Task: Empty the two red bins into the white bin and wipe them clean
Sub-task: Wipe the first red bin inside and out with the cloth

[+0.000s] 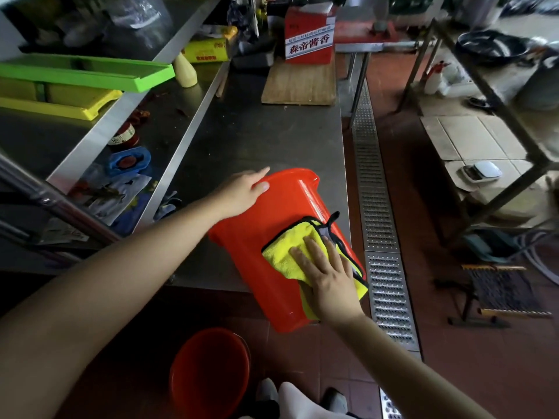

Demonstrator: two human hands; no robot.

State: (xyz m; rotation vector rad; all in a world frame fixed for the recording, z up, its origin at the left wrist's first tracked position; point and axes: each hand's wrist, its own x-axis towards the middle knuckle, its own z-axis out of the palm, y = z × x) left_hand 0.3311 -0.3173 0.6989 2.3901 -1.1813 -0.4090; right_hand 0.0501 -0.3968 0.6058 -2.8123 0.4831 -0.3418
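Nearest the camera, a round red bin (pixel 208 376) stands upright on the floor, just below the desk's near edge, its mouth facing up and its inside dark. Two red bins show in all. The second red bin (pixel 272 237) lies tipped on its side over the near corner of the steel desk (pixel 257 131), its base hanging past the edge toward the camera and its rim pointing away; its plastic is glossy and bright orange-red, with a pale streak of light along the upper side.

One yellow cloth (pixel 290 252) with a black hem lies folded on that bin's side. The right hand (pixel 326 276) presses flat on the cloth, fingers straight and spread. The left hand (pixel 245 192) rests on the far side of the same bin near its rim, fingers stretched out, holding it steady.

Beyond the bin, on the desk, sit one wooden board (pixel 299 83) and one red box (pixel 310 40) with white lettering. Right of the desk, a metal drain grate (pixel 378 207) runs along the dark red tiled floor (pixel 438 207).
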